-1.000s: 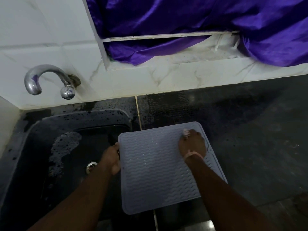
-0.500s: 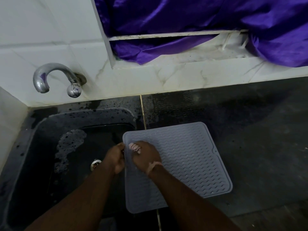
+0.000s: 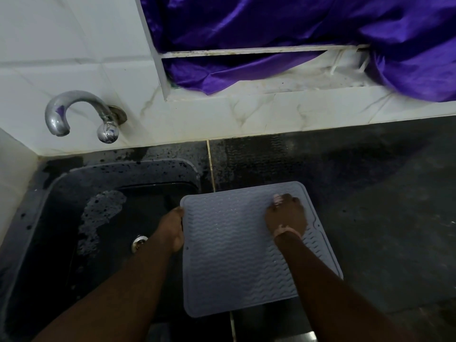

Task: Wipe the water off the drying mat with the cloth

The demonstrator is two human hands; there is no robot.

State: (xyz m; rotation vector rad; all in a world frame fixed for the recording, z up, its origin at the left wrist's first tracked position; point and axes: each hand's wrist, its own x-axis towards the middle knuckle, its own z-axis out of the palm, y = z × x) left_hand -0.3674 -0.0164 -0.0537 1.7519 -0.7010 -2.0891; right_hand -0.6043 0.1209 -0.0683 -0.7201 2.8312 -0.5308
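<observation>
Both hands on drying mat (image 3: pixel 237 255): left hand (image 3: pixel 171 230) grips edge, right hand (image 3: pixel 286 217) clutches cloth (image 3: pixel 277 199).

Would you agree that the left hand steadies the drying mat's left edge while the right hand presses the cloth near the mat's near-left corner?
Not quite: in the head view the right hand presses the cloth near the drying mat's far-right corner. The left hand does grip the left edge.
</observation>
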